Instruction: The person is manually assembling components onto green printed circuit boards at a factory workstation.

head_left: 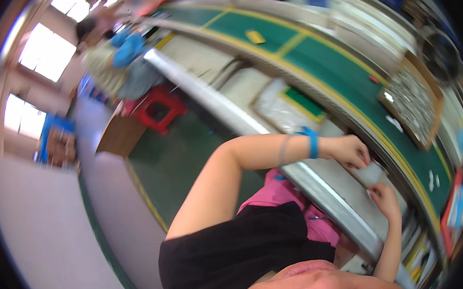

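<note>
My left hand (350, 151), with a blue band (313, 143) at its wrist, has its fingers curled and pinched at the upper edge of a pale, translucent flat piece (370, 173). Across from it, my right hand (385, 202) pinches at the piece's lower corner with thumb and fingertips. The piece lies between both hands, low over the grey work surface (339, 182). Blur hides whether it is a bag or a sheet, and how firmly each hand grips it.
A green conveyor belt (324, 65) with yellow lines runs behind the bench's metal edge (203, 93). On it stands a cardboard box (410, 104) of small shiny parts. A bagged tray (278, 102) lies left of my hands. Another person (115, 68) sits farther left by a red stool (161, 109).
</note>
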Tool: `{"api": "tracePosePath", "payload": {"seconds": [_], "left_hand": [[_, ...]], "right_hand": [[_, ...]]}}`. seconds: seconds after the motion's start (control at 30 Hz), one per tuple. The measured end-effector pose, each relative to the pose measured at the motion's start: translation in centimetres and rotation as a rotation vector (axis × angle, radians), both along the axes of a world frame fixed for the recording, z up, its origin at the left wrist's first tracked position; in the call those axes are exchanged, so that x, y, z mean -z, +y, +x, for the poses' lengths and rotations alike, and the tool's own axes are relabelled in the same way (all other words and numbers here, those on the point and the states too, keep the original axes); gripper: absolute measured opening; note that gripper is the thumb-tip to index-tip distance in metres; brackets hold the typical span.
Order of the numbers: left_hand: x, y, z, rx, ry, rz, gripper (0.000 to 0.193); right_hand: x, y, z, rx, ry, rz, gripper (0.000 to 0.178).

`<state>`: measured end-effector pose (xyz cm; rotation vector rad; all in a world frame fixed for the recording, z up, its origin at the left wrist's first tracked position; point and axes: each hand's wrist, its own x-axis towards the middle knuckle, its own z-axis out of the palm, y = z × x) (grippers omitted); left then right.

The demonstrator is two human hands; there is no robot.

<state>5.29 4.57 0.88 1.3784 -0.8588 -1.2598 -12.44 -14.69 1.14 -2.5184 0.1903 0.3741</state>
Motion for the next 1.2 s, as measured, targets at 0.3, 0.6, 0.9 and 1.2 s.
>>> {"api": "tracePosePath", "payload": {"seconds": [0.3, 0.6, 0.9, 1.2], "left_hand": [[-2.0, 1.1, 0.1, -0.003, -0.053, 0.146, 0.026], [-1.9, 0.1, -0.3, -0.011, -0.021, 0.178, 0.025], [-1.8, 0.1, 0.5, -0.063, -0.022, 0.178, 0.025], [-2.3, 0.1, 0.1, -0.065, 0.118, 0.234, 0.026]], "right_hand": [[1.4, -1.4, 0.5, -0.121, -0.032, -0.01, 0.017], [0.5, -0.8, -0.6, -0.096, -0.027, -0.043, 0.017], [0.6, -0.8, -0.4, -0.116, -0.069, -0.042, 0.018], [1.0, -0.7, -0.7, -0.144, -0.073, -0.053, 0.018]]}}
